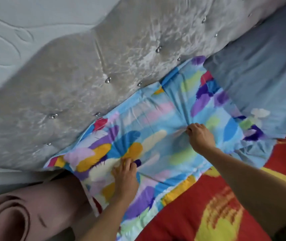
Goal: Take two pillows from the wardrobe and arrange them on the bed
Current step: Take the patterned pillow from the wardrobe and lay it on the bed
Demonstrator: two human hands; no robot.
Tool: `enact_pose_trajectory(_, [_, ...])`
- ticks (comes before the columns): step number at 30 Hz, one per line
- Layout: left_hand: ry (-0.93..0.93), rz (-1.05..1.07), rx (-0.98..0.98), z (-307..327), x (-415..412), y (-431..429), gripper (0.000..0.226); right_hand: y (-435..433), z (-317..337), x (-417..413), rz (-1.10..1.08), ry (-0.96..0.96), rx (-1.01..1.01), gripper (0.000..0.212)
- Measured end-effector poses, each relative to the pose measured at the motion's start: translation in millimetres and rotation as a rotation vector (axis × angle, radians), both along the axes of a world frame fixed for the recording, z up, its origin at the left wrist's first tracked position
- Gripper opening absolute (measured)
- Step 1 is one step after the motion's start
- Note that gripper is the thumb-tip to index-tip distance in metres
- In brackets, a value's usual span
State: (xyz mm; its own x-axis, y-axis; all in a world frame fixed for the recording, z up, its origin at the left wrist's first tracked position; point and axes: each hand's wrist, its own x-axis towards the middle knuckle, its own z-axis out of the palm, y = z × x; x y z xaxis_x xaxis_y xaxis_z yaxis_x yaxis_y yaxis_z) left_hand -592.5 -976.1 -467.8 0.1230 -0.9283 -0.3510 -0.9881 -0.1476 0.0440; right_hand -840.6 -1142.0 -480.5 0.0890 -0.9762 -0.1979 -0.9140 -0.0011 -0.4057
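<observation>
A pillow point(156, 122) in a light-blue cover with purple, yellow and pink blotches lies flat on the bed against the tufted headboard. My left hand point(125, 178) pinches a bunch of its cover near the left end. My right hand point(200, 136) pinches the cover near the right end, and the cloth puckers around both grips. A second pillow with the same print point(135, 207) lies partly under the first one at the lower left. Only its lower edge shows.
The silvery-grey headboard point(86, 75) with crystal buttons runs diagonally behind the pillows. A grey-blue sheet point(260, 70) covers the bed at the right. A red blanket with yellow pattern point(225, 206) lies at the lower right. A rolled pink mat point(17, 218) stands at the lower left.
</observation>
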Motion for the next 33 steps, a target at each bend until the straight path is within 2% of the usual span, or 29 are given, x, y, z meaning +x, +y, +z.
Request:
enact_pose_trajectory(7, [0.138,-0.086,-0.030,3,5,2,0.032,6,-13,0,-0.052,-0.012,0.182,0.023])
enact_pose_trajectory(15, [0.275,0.072,-0.122,11,5,21,0.019,38,-7,-5,-0.157,-0.187,0.003,0.018])
enact_pose_trajectory(20, [0.211,-0.123,0.015,-14,-6,14,0.013,22,-29,-9,-0.084,-0.040,0.121,0.018])
enact_pose_trajectory(26, [0.277,-0.095,0.227,-37,-3,11,0.051,19,-38,7,0.074,0.054,0.335,0.033])
enact_pose_trajectory(29, [0.234,-0.051,0.238,-19,11,16,0.040,30,-20,3,0.125,0.089,0.402,0.046])
enact_pose_trajectory(33, [0.220,0.011,0.218,27,33,21,0.025,58,24,9,0.109,0.187,0.328,0.050])
